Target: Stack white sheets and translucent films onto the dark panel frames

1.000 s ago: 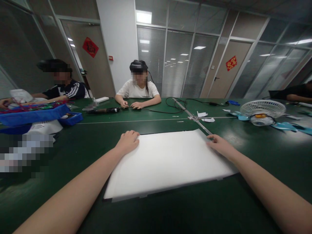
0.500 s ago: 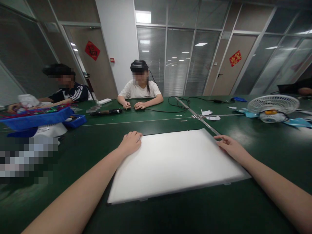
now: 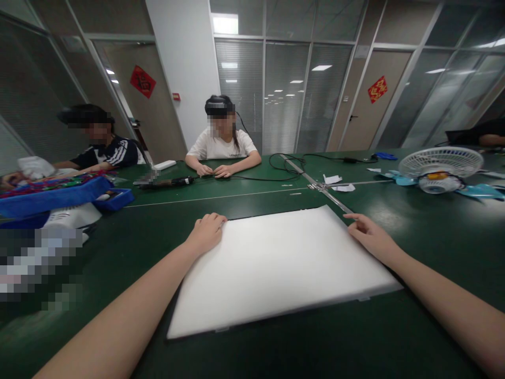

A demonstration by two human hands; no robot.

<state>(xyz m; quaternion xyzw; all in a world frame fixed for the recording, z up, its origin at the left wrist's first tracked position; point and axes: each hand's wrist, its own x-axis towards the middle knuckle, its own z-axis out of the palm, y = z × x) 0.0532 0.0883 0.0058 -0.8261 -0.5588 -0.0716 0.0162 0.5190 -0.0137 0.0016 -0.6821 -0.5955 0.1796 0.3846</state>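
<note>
A flat white rectangular panel [image 3: 280,268] with a thin dark edge lies on the green table in front of me. Small clear tabs stick out along its near side. My left hand [image 3: 208,231] grips its far left corner, the fingers bent over the edge and their tips partly hidden. By the far right edge is my right hand [image 3: 365,231], touching or very near the panel. Its index finger stretches forward while the other fingers curl loosely, with nothing visible between them.
Blue trays [image 3: 59,195] with coloured wires stand at left near a white object. A white fan cage [image 3: 442,166] with blue blades lies at right. A metal strip [image 3: 335,199], paper scraps [image 3: 343,187] and a black cable [image 3: 260,179] lie beyond. A person [image 3: 223,142] sits opposite, another at left.
The whole view has shifted slightly left. My right index finger points out a little more from the panel's edge. My left hand stays at the same corner.
</note>
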